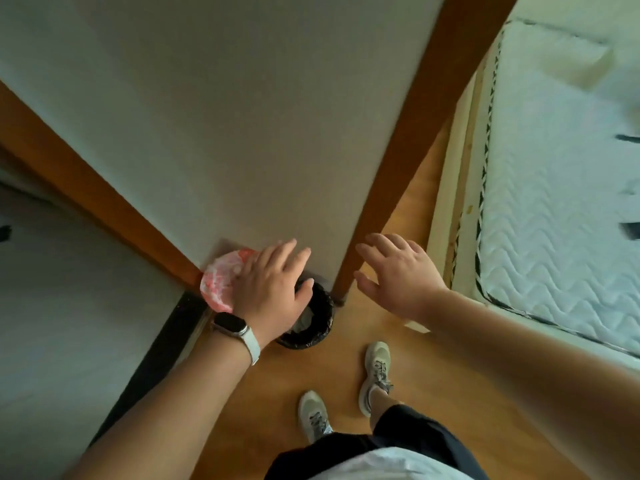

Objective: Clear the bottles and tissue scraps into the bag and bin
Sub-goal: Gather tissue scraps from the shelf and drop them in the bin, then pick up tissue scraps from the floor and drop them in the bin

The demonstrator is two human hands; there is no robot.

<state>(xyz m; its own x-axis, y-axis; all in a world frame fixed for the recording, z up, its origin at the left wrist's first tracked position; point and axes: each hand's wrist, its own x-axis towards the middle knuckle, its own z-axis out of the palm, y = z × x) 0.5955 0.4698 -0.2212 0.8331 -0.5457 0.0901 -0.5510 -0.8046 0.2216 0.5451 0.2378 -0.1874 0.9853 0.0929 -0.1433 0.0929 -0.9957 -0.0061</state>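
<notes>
I see the left hand (273, 289) spread wide over the bin (323, 320), with the bag (218, 282) just left of it. The right hand (398, 275) is also wide and holds nothing.

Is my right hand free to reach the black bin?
Probably yes: the right hand is open and empty, nothing stands between it and the bin, though the left hand overlaps its rim.

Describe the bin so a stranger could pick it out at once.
Follow the pale wall down to the wood floor. At its foot, by the brown post, stands the bin, partly under the left hand. It is round and lined in black, unlike the red-and-white bag beside it.
</notes>
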